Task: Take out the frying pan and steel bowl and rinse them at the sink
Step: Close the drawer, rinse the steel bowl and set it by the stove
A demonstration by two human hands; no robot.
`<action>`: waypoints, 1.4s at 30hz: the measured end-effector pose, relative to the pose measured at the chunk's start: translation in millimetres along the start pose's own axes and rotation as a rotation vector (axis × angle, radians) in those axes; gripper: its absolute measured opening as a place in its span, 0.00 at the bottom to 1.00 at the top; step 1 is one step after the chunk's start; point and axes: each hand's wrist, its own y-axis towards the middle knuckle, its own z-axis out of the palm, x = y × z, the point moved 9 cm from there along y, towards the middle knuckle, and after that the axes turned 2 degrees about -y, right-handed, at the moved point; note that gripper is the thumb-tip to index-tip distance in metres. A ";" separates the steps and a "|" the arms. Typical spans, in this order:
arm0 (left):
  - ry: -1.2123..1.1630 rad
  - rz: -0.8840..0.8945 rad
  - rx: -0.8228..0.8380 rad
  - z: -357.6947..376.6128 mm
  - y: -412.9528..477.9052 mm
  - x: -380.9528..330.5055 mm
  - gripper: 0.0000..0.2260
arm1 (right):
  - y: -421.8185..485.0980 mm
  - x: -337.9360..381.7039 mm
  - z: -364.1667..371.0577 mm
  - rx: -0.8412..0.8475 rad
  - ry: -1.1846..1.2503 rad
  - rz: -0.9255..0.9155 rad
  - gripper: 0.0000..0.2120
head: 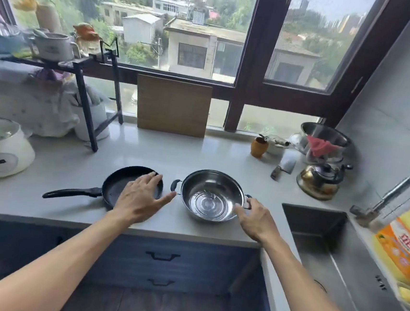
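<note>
A: Head view, kitchen counter [199, 154] by the window: black frying pan [121, 185] on the left, steel bowl [211, 196] just beside it on the right, both out and resting on the worktop.

B: Dry or rinsed?

A: Cannot tell; no water visible running from the faucet [385, 197]. Judged as taken out, rinsing not yet begun.

B: Hands?

A: Left hand [142, 199] spread flat and wide over the near right part of the pan, fingers fanned, thumb stretched toward the bowl's left handle, gripping nothing. Right hand [255, 220] loosely open at the bowl's near right rim, fingertips by the right handle; contact possible, no closed grasp seen.

B: Key relation for the lift?

A: Pan's long axis running left to right, handle pointing far left, away from the left hand's fingers; a reach back leftward likely needed for the handle. Bowl's two handles on the same left-right line, right one directly ahead of the right hand.

B: And the destination?

A: Sink [317, 231] set into the counter to the right of the bowl, nearer the right hand. Beyond, a kettle [322, 179] and a cleaver [284, 168] at far right, chopping board [173, 104] propped against the window.
</note>
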 end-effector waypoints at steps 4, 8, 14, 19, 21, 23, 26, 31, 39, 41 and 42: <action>0.014 -0.007 0.047 -6.6 19.1 -16.2 0.44 | 12.0 -18.1 -18.3 0.038 -0.060 0.027 0.32; 0.015 -0.002 0.098 16.1 54.4 -16.8 0.44 | 42.9 -34.2 -4.2 0.085 -0.128 0.034 0.34; 0.026 -0.014 0.204 73.8 147.6 11.7 0.40 | 118.1 -51.5 23.2 0.146 -0.215 0.075 0.26; 0.066 -0.034 0.311 128.8 204.2 42.1 0.40 | 167.4 -67.3 51.5 0.198 -0.259 0.109 0.27; 0.092 -0.048 0.355 153.3 216.3 55.2 0.41 | 187.2 -78.2 63.7 0.231 -0.286 0.114 0.28; 0.108 -0.061 0.388 178.3 223.3 66.5 0.41 | 209.0 -90.6 75.8 0.265 -0.327 0.112 0.28; 0.085 -0.086 0.422 209.3 226.7 77.8 0.37 | 236.6 -107.1 89.5 0.294 -0.377 0.092 0.30; -0.007 -0.140 0.408 235.3 222.0 85.7 0.24 | 250.8 -128.0 114.2 0.391 -0.298 0.057 0.20; -0.181 -0.209 0.369 245.6 224.4 87.0 0.12 | 249.8 -133.4 117.3 0.329 -0.111 0.002 0.12; -0.181 -0.177 0.383 240.6 231.5 75.1 0.07 | 248.7 -136.0 110.1 0.308 -0.091 0.001 0.13; -0.174 -0.155 0.389 238.0 237.3 67.2 0.06 | 247.6 -138.1 103.5 0.290 -0.075 0.005 0.12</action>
